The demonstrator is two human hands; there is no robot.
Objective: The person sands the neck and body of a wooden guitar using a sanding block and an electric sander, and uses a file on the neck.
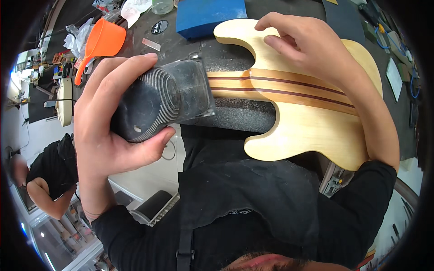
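My left hand [106,104] is wrapped round a black palm sander [149,104] with a ribbed, rounded top and a dusty squared base. The sander is raised in front of the neck of a pale wooden electric guitar body [289,126], hiding part of that neck. Dark stripes run along the brown middle strip [307,90] of the body. Over the body's far side is my right hand [303,40], its fingers bent and apart with nothing between them. Its fingertips are at the upper horn; whether they touch the wood I cannot tell.
Beneath the neck lies a dark, dusty padded support [244,115]. A blue block [210,16] sits beyond the upper horn. An orange scoop [104,40], a small metal blade [151,44] and a round black disc [159,27] are at the far left. Another person [52,174] stands at left.
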